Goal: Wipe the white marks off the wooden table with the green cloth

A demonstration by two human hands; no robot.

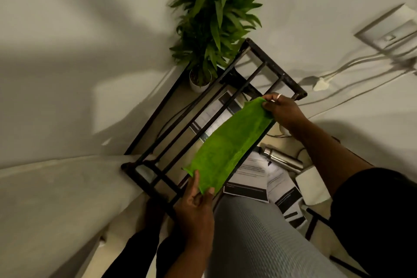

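1. At far left a pale surface slopes away, blurred, with shadows across it.
2. A black metal rack (pixel 274 67) runs slantwise from lower left to upper right. Its bars are open, so the floor below shows through.
3. Just beside the rack's far left corner stands a white pot (pixel 198 86). It holds a leafy plant (pixel 216 18) whose long green leaves rise against the wall (dark soil shows at the rim).
4. The left hand (pixel 196 205) comes in from the bottom edge. Its thumb lies on top of the near corner of the cloth (pixel 228 142) and its fingers curl beneath, pinching it.
5. The cloth is bright green and hangs in the air above the rack, pulled into a long band between the two hands. It touches no surface that I can make out.
6. The right hand (pixel 283 108) pinches the far corner of the cloth between thumb and fingertips. It wears a ring (pixel 279 96), and a dark sleeve (pixel 379 210) covers the upper arm.
7. Below the cloth, a leg (pixel 248 232) in grey ribbed fabric fills the lower middle.
8. Printed papers (pixel 252 171) lie on the floor right of the rack, some overlapping.
9. A steel bottle (pixel 282 160) lies on its side near the papers, capped. What it holds cannot be seen.
10. At far right a white plug (pixel 320 84) hangs against the wall, with a wall plate (pixel 392 29) above it.
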